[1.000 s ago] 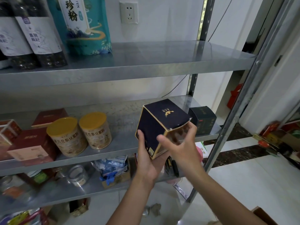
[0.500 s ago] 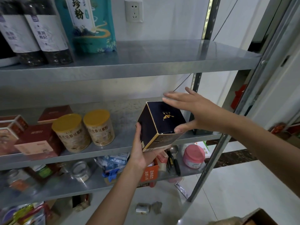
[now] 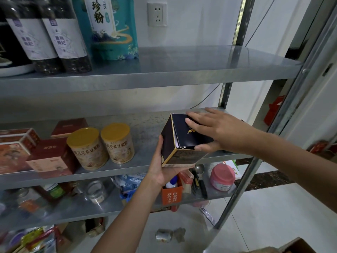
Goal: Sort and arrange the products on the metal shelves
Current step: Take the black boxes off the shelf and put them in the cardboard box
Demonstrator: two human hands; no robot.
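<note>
A dark navy box (image 3: 170, 141) with gold trim is tilted just in front of the middle metal shelf (image 3: 144, 159), its top flap not quite flat. My left hand (image 3: 163, 169) grips it from below and along its left side. My right hand (image 3: 215, 132) lies flat over the box's top, fingers spread, thumb at the front right corner. Two yellow-lidded cans (image 3: 102, 145) stand to the left on the same shelf. The other dark box behind my right hand is hidden.
Dark red boxes (image 3: 47, 154) fill the middle shelf's left end. The top shelf (image 3: 182, 70) holds two dark bottles (image 3: 49, 37) and a teal pouch (image 3: 113, 28). The lower shelf carries a pink jar (image 3: 222, 177), an orange box (image 3: 172, 195) and glass jars (image 3: 94, 190). A shelf post (image 3: 242, 179) rises at the right.
My right hand went from gripping the box's front corner to lying flat on its top. The box has risen and moved toward the middle shelf.
</note>
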